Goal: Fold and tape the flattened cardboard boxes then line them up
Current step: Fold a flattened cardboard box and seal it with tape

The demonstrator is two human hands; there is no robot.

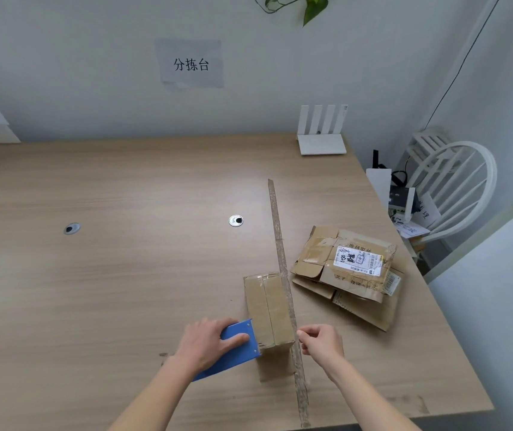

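A folded brown cardboard box (269, 309) stands on the wooden table (109, 275), its top seam covered with clear tape. My left hand (208, 340) grips a blue tape dispenser (233, 349) pressed against the box's near left corner. My right hand (320, 340) sits at the box's near right corner, fingers pinched, apparently on the tape's end. To the right lies a pile of flattened cardboard boxes (348, 275) with white shipping labels.
A long worn tape strip (283, 269) runs along the table past the box's right side. Two round cable holes (236, 220) sit mid-table. A white router (322, 132) stands at the back right. A white chair (454, 188) with small devices is beyond the right edge.
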